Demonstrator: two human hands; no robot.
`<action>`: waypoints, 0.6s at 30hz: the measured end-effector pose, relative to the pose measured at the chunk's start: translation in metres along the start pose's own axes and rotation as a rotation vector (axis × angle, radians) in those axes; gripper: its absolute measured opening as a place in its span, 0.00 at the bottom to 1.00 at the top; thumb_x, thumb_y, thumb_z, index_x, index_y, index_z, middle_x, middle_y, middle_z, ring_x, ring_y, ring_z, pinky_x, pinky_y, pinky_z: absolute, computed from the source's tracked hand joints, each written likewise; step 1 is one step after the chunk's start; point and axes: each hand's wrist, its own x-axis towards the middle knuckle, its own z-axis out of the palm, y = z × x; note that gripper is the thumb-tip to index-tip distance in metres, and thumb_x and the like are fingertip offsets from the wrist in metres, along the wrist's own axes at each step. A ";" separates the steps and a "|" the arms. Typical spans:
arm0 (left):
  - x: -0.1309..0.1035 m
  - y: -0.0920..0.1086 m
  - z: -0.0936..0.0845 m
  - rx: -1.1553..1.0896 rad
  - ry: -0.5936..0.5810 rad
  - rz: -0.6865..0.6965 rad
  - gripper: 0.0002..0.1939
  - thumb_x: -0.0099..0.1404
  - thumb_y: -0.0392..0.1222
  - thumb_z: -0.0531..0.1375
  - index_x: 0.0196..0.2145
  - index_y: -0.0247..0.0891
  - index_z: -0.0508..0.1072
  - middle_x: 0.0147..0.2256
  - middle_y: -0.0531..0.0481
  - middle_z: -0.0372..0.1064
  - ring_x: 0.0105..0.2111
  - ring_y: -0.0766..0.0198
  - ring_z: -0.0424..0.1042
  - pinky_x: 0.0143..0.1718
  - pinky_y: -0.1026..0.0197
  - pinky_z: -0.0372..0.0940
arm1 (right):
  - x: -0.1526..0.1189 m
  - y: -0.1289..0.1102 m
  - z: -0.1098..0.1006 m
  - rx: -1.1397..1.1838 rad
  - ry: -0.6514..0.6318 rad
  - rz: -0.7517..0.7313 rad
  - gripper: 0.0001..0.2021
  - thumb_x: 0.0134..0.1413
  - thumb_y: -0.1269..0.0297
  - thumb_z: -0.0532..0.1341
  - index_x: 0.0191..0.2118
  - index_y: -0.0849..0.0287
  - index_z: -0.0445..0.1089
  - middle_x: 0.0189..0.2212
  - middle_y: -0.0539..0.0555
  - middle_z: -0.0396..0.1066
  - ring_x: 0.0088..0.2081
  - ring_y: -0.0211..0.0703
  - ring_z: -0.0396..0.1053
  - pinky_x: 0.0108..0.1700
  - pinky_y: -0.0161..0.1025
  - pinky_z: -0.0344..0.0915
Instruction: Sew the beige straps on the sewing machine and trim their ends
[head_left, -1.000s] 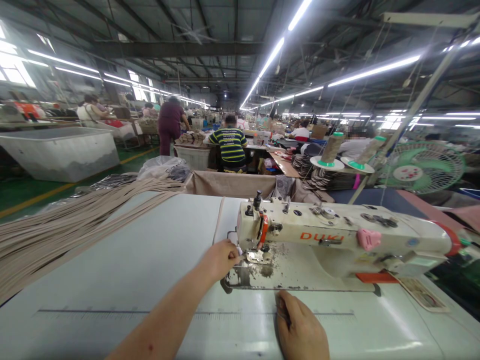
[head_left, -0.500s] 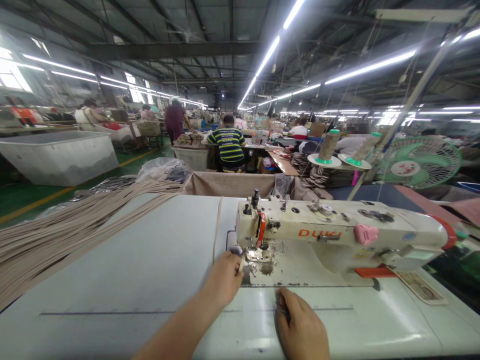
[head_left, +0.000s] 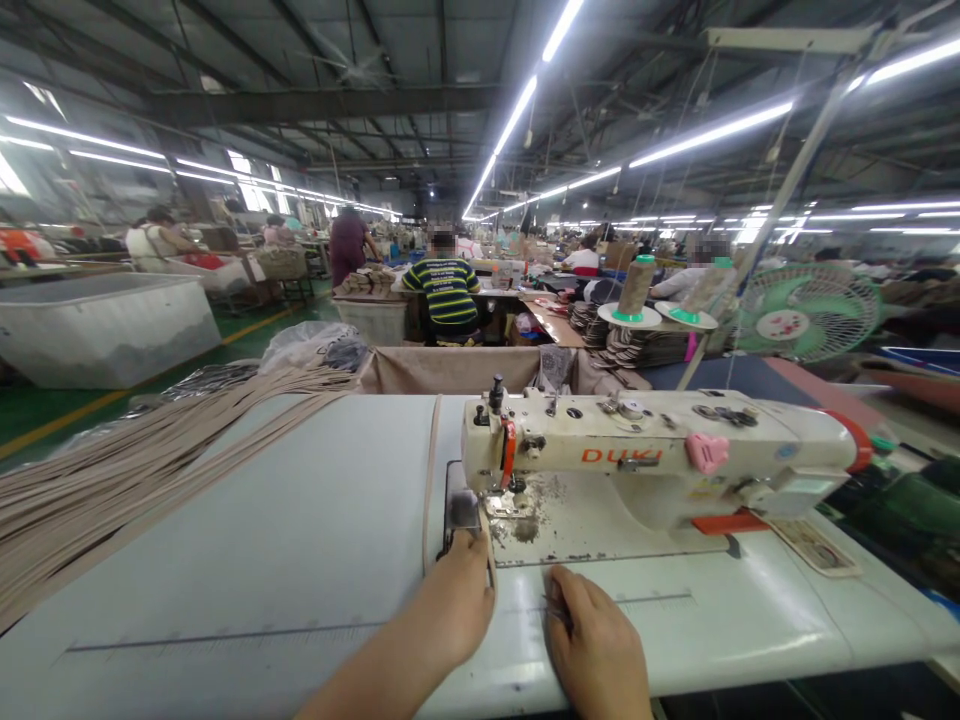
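My left hand [head_left: 461, 590] is closed beside the needle area of a white sewing machine [head_left: 630, 445]. A narrow beige strip [head_left: 491, 550] runs from near the presser foot along the right side of this hand, and my fingers appear to grip it. Just ahead of my fingertips lies a dark-framed grey metal plate [head_left: 463, 510]. The strip's other length [head_left: 433, 470] crosses the tabletop towards the far edge. My right hand [head_left: 600, 645] rests at the machine's front edge, fingers curled round a small dark metal tool, apparently thread snips [head_left: 559, 612], mostly hidden.
Many long beige strips [head_left: 150, 470] lie bundled on the left of the white table [head_left: 247, 560]. Beyond it is a fabric-lined bin [head_left: 450, 370]. Thread cones [head_left: 637, 290] and a green fan [head_left: 806, 315] stand at right. A co-worker in a striped shirt [head_left: 442, 295] sits ahead.
My left hand has moved slightly nearer to me, and more of the grey plate shows. The strip now bends along that hand's right side. The whole view has shifted slightly.
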 end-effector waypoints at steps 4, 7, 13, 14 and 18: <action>-0.011 0.002 0.001 0.087 -0.038 0.032 0.34 0.57 0.30 0.63 0.62 0.34 0.66 0.59 0.33 0.64 0.54 0.46 0.74 0.60 0.50 0.65 | 0.001 0.001 -0.001 0.078 -0.021 0.051 0.20 0.48 0.76 0.57 0.49 0.56 0.70 0.37 0.55 0.80 0.37 0.48 0.78 0.40 0.42 0.74; -0.013 -0.002 0.005 0.110 0.027 0.089 0.30 0.52 0.33 0.69 0.54 0.36 0.71 0.57 0.37 0.65 0.54 0.47 0.73 0.61 0.51 0.65 | 0.000 0.001 -0.011 0.287 -0.064 0.180 0.20 0.52 0.75 0.56 0.50 0.55 0.72 0.40 0.55 0.80 0.40 0.47 0.77 0.44 0.41 0.73; 0.008 -0.049 0.029 0.095 0.273 0.429 0.16 0.65 0.41 0.60 0.50 0.39 0.70 0.54 0.39 0.69 0.57 0.47 0.71 0.63 0.44 0.65 | -0.022 0.000 -0.049 0.762 -0.001 0.620 0.16 0.68 0.53 0.55 0.41 0.55 0.77 0.32 0.52 0.77 0.35 0.43 0.73 0.42 0.38 0.69; 0.013 -0.059 0.034 0.093 0.306 0.476 0.15 0.66 0.42 0.59 0.50 0.39 0.70 0.54 0.38 0.70 0.56 0.46 0.71 0.63 0.42 0.66 | -0.030 0.003 -0.053 0.748 0.027 0.680 0.18 0.69 0.50 0.54 0.40 0.55 0.77 0.28 0.50 0.74 0.32 0.41 0.72 0.38 0.38 0.69; 0.033 -0.090 0.047 0.204 0.316 0.581 0.18 0.70 0.45 0.53 0.54 0.39 0.70 0.55 0.38 0.71 0.55 0.46 0.74 0.59 0.46 0.70 | -0.070 0.033 -0.063 0.654 0.164 0.910 0.26 0.67 0.40 0.51 0.37 0.57 0.75 0.21 0.46 0.65 0.26 0.38 0.65 0.33 0.37 0.65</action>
